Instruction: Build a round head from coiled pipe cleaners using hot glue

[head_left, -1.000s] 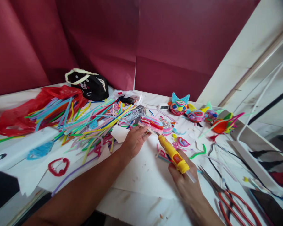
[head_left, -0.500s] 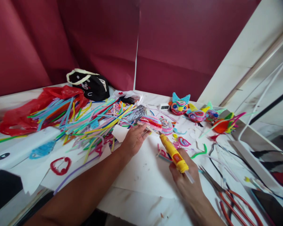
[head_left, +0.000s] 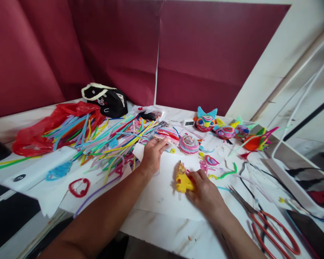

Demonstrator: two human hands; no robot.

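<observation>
Glue gun [head_left: 181, 182] fills right hand [head_left: 203, 189], toward the surface's front edge [head_left: 175, 238]; left hand [head_left: 151, 155] pinches a striped piece [head_left: 172, 134]. Tilting the nozzle [head_left: 180, 165] could cause drips.

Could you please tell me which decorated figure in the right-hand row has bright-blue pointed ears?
The leftmost figure, beside the small white display; the others have yellow or green tips.

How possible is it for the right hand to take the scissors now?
Probably not at once: the right hand holds the yellow glue gun and would likely need to release it first. The scissors lie to its right, with nothing visible covering them.
</observation>
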